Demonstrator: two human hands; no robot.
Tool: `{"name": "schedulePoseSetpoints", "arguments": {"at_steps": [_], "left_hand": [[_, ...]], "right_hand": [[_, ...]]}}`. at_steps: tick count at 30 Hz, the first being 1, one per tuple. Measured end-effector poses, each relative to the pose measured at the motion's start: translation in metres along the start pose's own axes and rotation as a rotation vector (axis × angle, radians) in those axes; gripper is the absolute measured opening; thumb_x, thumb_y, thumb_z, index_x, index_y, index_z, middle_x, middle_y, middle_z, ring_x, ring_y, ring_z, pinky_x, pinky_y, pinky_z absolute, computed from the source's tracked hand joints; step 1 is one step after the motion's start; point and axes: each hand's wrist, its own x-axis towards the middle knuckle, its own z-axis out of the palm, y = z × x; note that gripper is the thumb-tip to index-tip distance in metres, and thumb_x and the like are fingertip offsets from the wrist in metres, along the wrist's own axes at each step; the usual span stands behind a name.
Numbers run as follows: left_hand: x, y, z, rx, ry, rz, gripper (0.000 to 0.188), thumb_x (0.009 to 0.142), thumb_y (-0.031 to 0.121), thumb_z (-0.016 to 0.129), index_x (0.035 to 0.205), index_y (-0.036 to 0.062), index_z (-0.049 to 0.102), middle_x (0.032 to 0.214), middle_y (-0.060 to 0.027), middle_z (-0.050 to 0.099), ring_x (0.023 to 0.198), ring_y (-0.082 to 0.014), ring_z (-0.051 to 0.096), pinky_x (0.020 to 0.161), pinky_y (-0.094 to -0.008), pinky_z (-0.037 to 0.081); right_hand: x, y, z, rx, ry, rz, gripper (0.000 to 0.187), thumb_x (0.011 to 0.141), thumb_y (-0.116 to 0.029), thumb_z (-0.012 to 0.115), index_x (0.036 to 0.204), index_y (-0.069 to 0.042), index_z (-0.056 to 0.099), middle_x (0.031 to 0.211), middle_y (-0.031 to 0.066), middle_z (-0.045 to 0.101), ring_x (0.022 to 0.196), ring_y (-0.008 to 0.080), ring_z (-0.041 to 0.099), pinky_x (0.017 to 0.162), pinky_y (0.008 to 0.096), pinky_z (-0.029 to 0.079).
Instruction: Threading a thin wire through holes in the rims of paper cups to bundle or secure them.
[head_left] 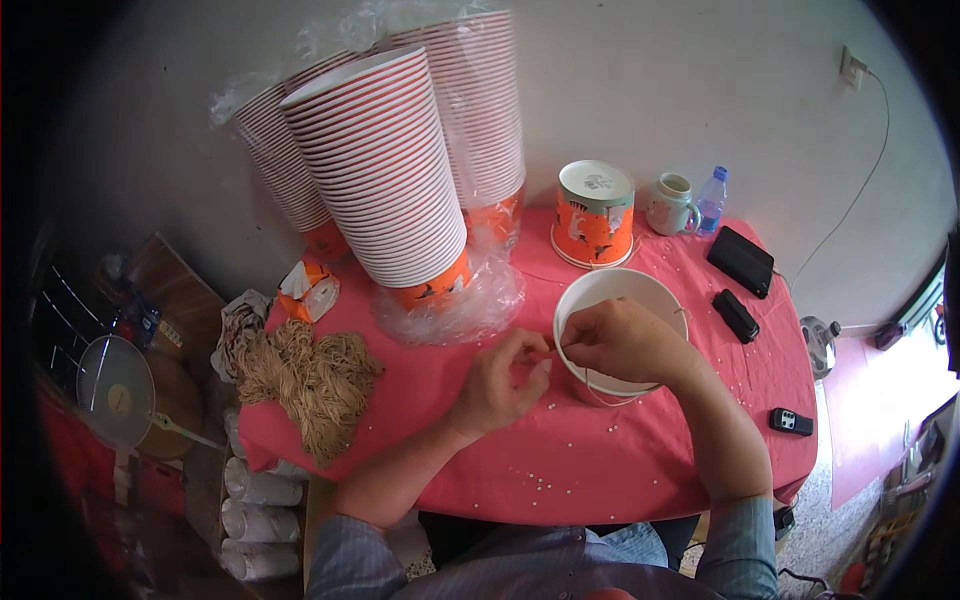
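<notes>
A large paper bucket (650, 290), white inside, stands upright at the right-centre of the pink-covered table. My right hand (625, 335) reaches over its mouth, fingers pinched together just inside the near-left rim. On the outer side of that rim is my left hand (503, 382), thumb and forefinger curled close together at the bucket's edge. What either pinch holds is too small or hidden to make out. A thin cord (620, 402) hangs in a loop across the bucket's near side. Another cord end shows at the right rim.
Tall stacks of nested paper buckets (375, 165), partly in clear plastic, stand at back left. A heap of beige cords (325, 385) lies left. Behind the bucket are an upturned orange bucket (592, 225), a mug (672, 205) and a bottle (711, 200). Black items (740, 262) lie right.
</notes>
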Motion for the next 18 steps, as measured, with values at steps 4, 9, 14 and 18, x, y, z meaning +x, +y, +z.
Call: {"name": "schedulePoseSetpoints", "arguments": {"at_steps": [4, 9, 14, 18], "left_hand": [[0.003, 0.014, 0.003, 0.114, 0.011, 0.085, 0.021, 0.095, 0.003, 0.074, 0.114, -0.001, 0.066, 0.101, -0.0192, 0.072, 0.095, -0.0328, 0.076, 0.085, -0.0393, 0.061], [0.004, 0.002, 0.003, 0.203, 0.025, 0.203, 0.022, 0.094, -0.002, 0.072, 0.116, -0.0008, 0.067, 0.102, -0.0157, 0.074, 0.092, -0.0269, 0.077, 0.083, -0.0372, 0.061], [0.006, 0.0, -0.008, 0.207, 0.088, 0.118, 0.012, 0.096, 0.0, 0.071, 0.107, -0.0007, 0.066, 0.097, -0.0157, 0.071, 0.087, -0.0282, 0.075, 0.076, -0.0366, 0.06], [0.019, -0.011, -0.034, 0.064, 0.225, -0.051, 0.003, 0.102, -0.001, 0.065, 0.105, -0.0003, 0.065, 0.099, -0.0062, 0.073, 0.089, -0.0125, 0.072, 0.076, -0.0277, 0.058]], "right_hand": [[0.0, -0.002, 0.001, 0.007, -0.011, 0.007, 0.017, 0.093, -0.019, 0.072, 0.099, -0.009, 0.083, 0.093, 0.0152, 0.08, 0.087, 0.0358, 0.076, 0.085, 0.0468, 0.059], [0.001, -0.002, 0.002, -0.01, -0.012, -0.002, 0.016, 0.092, -0.019, 0.071, 0.099, -0.01, 0.083, 0.093, 0.0153, 0.08, 0.087, 0.036, 0.076, 0.085, 0.0465, 0.059], [-0.006, 0.002, -0.008, -0.228, 0.008, 0.026, 0.016, 0.092, -0.019, 0.073, 0.099, -0.007, 0.082, 0.092, 0.014, 0.08, 0.087, 0.0338, 0.077, 0.083, 0.044, 0.059], [-0.018, -0.001, -0.033, -0.101, 0.177, 0.16, 0.019, 0.094, -0.019, 0.069, 0.101, -0.005, 0.08, 0.092, 0.0162, 0.08, 0.089, 0.0348, 0.078, 0.084, 0.0473, 0.061]]}}
